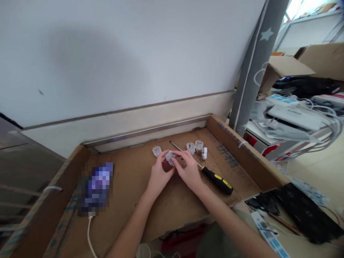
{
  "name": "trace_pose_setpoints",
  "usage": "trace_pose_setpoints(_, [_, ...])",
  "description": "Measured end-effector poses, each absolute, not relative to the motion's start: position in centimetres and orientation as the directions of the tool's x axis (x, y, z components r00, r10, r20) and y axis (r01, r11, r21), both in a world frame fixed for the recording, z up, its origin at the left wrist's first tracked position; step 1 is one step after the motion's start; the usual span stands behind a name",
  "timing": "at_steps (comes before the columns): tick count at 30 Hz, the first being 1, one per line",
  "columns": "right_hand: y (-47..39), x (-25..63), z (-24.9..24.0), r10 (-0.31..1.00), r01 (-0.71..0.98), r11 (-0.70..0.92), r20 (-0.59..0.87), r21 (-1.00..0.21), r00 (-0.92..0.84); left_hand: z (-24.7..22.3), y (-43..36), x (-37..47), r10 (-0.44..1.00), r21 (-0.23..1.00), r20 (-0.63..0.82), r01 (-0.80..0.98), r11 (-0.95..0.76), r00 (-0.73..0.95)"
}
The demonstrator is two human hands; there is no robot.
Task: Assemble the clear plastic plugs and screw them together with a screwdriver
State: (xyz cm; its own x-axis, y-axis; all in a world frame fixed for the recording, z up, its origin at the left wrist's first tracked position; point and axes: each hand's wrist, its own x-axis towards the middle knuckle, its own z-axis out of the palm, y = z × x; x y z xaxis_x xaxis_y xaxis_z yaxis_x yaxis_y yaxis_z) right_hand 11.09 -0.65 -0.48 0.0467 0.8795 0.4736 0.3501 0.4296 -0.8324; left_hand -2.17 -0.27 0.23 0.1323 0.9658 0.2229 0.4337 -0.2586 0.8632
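The small clear plug (170, 157) is up between the fingertips of the two hands, above the middle of the cardboard tray (129, 186). The left hand (161, 171) comes to it from the left and the right hand (190, 170) from the right, so neither one is clearly nearer — both touch it. The fingers of each hand are closed on its edges, thumb and forefinger, and the two hands make a kind of ring around the space below it. The plug is compact, and its long axis I cannot tell; its pins seem to be toward the right hand.

Just beyond the left fingertips lies one loose plug (157, 151). Beyond the right hand, to the right, there is a little group of other plugs (190, 147). The screwdriver (218, 180) lies slantwise — its tip is far and to the left, its black and yellow handle is near and to the right, beside the right forearm, and the right hand hides part of its shaft. Farther to the left is a blurred device (98, 184) with a white cable (89, 234).
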Motion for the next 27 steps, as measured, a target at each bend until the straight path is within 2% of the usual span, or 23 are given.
trace_pose_setpoints(8, [-0.6, 11.2, -0.4, 0.899, 0.312, 0.398, 0.434, -0.863, 0.054, 0.1, -0.5, -2.0, 0.959, 0.878, 0.234, 0.388, -0.278, 0.157])
trace_pose_setpoints(12, [-0.4, 11.3, -0.6, 0.917, 0.258, 0.373, 0.397, -0.891, 0.042, 0.0, -0.4, -2.1, 0.953, 0.927, 0.23, 0.254, -0.276, 0.196])
trace_pose_setpoints(16, [-0.2, 11.1, -0.9, 0.941, 0.163, 0.333, 0.338, -0.929, 0.007, -0.2, 0.0, -2.3, 0.971, 0.967, 0.189, 0.143, -0.209, 0.146])
trace_pose_setpoints(22, [0.5, 10.7, -1.8, 0.979, -0.02, 0.19, 0.191, -0.982, -0.067, -0.6, 0.5, -2.6, 0.978, 0.968, 0.178, 0.162, -0.194, 0.109])
trace_pose_setpoints(27, [0.8, 10.7, -1.9, 0.988, -0.102, 0.118, 0.127, -0.988, -0.087, -0.4, 0.4, -2.6, 0.979, 0.942, 0.18, 0.269, -0.199, 0.096])
